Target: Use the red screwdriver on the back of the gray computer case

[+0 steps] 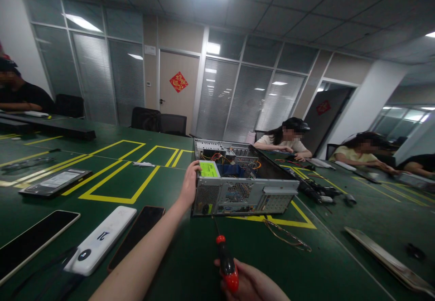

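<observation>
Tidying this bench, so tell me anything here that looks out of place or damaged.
The computer case lies on its side with its side panel off and its wiring exposed. A loose wire loop sprawls on the table just in front of it. No damage shows.

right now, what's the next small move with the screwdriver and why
Probably ease the screwdriver forward to the rear panel of the computer case: its tip points there but stops short, the left hand braces the case's corner, and the right hand grips the handle.
</observation>
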Demonstrator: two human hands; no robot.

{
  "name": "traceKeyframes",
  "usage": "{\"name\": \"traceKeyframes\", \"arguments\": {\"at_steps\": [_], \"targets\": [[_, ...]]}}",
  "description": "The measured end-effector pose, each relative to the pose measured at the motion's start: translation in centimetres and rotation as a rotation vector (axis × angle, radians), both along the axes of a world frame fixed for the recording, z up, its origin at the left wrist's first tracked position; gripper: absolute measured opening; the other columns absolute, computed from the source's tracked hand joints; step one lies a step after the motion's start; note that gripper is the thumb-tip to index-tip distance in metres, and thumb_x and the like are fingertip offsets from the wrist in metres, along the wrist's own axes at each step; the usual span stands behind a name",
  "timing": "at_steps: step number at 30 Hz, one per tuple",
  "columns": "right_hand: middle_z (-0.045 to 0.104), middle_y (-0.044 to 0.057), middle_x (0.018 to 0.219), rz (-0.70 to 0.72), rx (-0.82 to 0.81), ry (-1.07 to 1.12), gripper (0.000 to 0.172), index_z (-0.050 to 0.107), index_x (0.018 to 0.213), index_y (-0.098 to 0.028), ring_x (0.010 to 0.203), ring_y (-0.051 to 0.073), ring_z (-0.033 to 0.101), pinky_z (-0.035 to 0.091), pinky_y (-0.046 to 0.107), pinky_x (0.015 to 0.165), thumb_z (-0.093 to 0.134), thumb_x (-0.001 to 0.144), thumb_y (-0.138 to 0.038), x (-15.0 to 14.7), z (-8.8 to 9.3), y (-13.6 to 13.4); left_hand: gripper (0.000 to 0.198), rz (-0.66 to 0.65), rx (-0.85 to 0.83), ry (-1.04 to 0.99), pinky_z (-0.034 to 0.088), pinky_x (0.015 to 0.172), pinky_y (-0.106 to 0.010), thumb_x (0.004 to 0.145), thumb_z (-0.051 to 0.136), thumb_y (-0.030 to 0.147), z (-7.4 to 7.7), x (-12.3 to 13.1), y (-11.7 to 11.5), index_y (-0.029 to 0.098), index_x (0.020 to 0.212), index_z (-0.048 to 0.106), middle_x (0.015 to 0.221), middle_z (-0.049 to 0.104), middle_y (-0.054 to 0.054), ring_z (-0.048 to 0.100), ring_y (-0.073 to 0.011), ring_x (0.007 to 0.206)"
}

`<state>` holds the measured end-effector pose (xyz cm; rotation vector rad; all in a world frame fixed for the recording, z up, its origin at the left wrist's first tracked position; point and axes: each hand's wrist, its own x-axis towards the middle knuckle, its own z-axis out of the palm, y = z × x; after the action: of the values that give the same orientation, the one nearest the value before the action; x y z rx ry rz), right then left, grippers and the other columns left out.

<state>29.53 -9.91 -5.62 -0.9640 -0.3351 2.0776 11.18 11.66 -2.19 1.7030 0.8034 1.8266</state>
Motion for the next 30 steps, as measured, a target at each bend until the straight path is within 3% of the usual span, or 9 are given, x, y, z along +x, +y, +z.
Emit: {"name": "traceKeyframes", "arguments": {"at_steps": [5,8,11,14,16,18,21,24,30], "targets": [[0.075,0.009,0.089,0.028,-0.073,0.029,0.033,0.069,0.096,-0.012,0.075,0.016,0.070,0.051,0.018,0.056,0.076,0.078,-0.040,-0.5,-0.5,0.3,0.042,-0.001,0.005,0.001,0.033,0.116,-0.042,0.098,0.026,0.050,0.0,0.0,0.0,0.023,0.098,0.058,0.135,0.054,-0.008,0.048,-0.0210,0.132],[0.075,0.008,0.087,0.049,-0.065,-0.003,0.033,0.066,0.087,-0.017,0.051,0.008,0.060,0.032,0.011,0.036,0.072,0.079,-0.048,-0.2,-1.3,0.6,0.042,0.001,0.008,0.004,0.033,0.116,-0.042,0.097,0.026,0.050,0.0,-0.1,-0.1,0.024,0.098,0.058,0.134,0.055,-0.008,0.048,-0.0213,0.132],[0.071,0.004,0.074,0.051,0.000,-0.012,0.036,0.066,0.094,-0.016,0.040,0.003,0.047,0.017,0.010,0.033,0.073,0.078,-0.048,0.0,-1.6,0.6,0.040,0.011,0.006,0.009,0.034,0.116,-0.042,0.097,0.027,0.049,0.0,-0.1,-0.1,0.024,0.098,0.059,0.134,0.055,-0.007,0.048,-0.0214,0.132],[0.073,0.006,0.082,0.093,0.056,-0.013,0.044,0.065,0.107,-0.016,0.052,0.009,0.060,0.033,0.014,0.042,0.073,0.076,-0.046,0.0,-1.2,0.3,0.040,0.010,0.008,0.010,0.034,0.116,-0.042,0.097,0.026,0.049,0.1,-0.1,-0.1,0.024,0.098,0.058,0.134,0.055,-0.007,0.048,-0.0214,0.131],[0.074,0.011,0.098,0.123,0.098,0.009,0.043,0.065,0.108,-0.016,0.070,0.015,0.068,0.047,0.022,0.060,0.075,0.072,-0.036,0.0,-0.6,0.0,0.040,0.007,0.013,0.009,0.034,0.116,-0.042,0.097,0.026,0.049,0.1,-0.1,-0.1,0.024,0.098,0.058,0.134,0.055,-0.008,0.048,-0.0214,0.131],[0.073,0.014,0.110,0.159,0.140,0.018,0.045,0.064,0.110,-0.016,0.082,0.018,0.070,0.048,0.027,0.076,0.072,0.066,-0.020,0.0,0.0,-0.3,0.040,0.008,0.010,0.011,0.034,0.116,-0.042,0.097,0.026,0.049,0.1,-0.1,-0.1,0.024,0.098,0.058,0.134,0.055,-0.007,0.048,-0.0214,0.131],[0.071,0.015,0.115,0.212,0.163,-0.028,0.064,0.058,0.121,-0.016,0.091,0.019,0.071,0.045,0.030,0.086,0.070,0.059,-0.005,0.2,1.1,-0.4,0.040,0.009,0.002,0.012,0.036,0.115,-0.042,0.097,0.026,0.048,0.1,-0.1,-0.2,0.025,0.097,0.059,0.134,0.055,-0.007,0.047,-0.0214,0.132],[0.071,0.016,0.116,0.212,0.160,-0.035,0.072,0.054,0.128,-0.015,0.098,0.021,0.070,0.045,0.030,0.088,0.079,0.061,-0.006,0.6,1.7,-0.3,0.040,0.006,0.005,0.006,0.037,0.114,-0.041,0.097,0.026,0.049,0.1,-0.1,-0.2,0.025,0.097,0.059,0.134,0.055,-0.006,0.048,-0.0213,0.131],[0.076,0.006,0.085,-0.009,0.060,0.016,0.044,0.068,0.104,-0.010,0.074,0.014,0.070,0.050,0.025,0.073,0.086,0.068,-0.025,0.3,0.9,-0.5,0.041,0.010,0.018,-0.002,0.035,0.115,-0.042,0.097,0.026,0.049,0.0,0.0,0.0,0.025,0.097,0.059,0.133,0.056,-0.007,0.049,-0.0216,0.131]]}}
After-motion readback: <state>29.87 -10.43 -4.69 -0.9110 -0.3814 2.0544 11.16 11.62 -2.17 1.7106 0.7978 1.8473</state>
